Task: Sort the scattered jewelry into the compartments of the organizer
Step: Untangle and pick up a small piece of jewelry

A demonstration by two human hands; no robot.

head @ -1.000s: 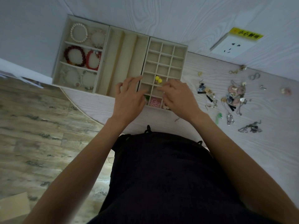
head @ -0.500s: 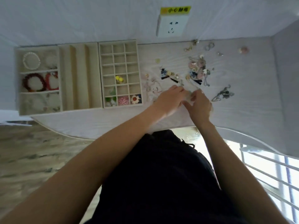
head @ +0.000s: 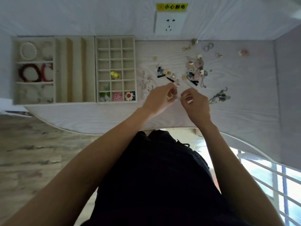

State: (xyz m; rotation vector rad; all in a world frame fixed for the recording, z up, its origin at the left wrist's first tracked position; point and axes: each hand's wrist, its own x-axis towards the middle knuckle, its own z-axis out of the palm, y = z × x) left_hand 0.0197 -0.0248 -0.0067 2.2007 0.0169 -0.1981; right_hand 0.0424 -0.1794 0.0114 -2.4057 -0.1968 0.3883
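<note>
Pinching grip: hands [head: 158, 98] [head: 194, 101] lifted, now slightly apart.

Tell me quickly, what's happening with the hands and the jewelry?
Left hand pinching a small piece, right hand curled beside it. Organizer partly filled; loose jewelry still on table. Nothing in the way.

One camera only, worn on the head, looking steeply down and forward past the person's dark clothing. Wide-angle, so the edges bow. The surface [head: 244, 98] runs across the upper half of the frame, the wall along the top, the organizer [head: 75, 101] at upper left, floor at lower left. Both forearms reach up from below, close to the lens.
</note>
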